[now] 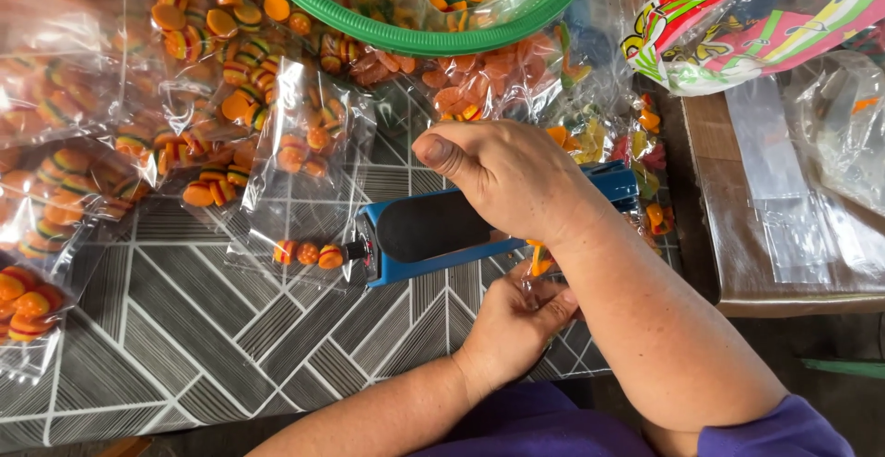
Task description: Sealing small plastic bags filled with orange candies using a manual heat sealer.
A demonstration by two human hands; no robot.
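Sleeves of purple cloth (pixel 553 425) sit at the near edge, and both forearms reach out from them over the desk (pixel 184 328), whose cover has a grey geometric tile pattern. The left hand (pixel 512 328) is closest, its fingers pinched on the end of a small clear bag (pixel 536 263) holding orange candy, just at the near side of the blue heat sealer (pixel 433 231). The right hand (pixel 507 176) lies over the sealer's black-padded arm, fingers curled down on it, pressing. At the sealer's far-left end a clear packet (pixel 309 194) lies flat with three small burger-shaped gummies (pixel 308 254) lined up near its edge. Beyond and to the left, many filled packets of the same orange-and-yellow gummies (pixel 120 98) are heaped across the desk. At the far edge stands a green plastic basket (pixel 415 38) with candy bags inside. To the right, a colourful printed bag (pixel 737 24) and a stack of empty clear bags (pixel 784 190) rest on a brown box (pixel 728 263).
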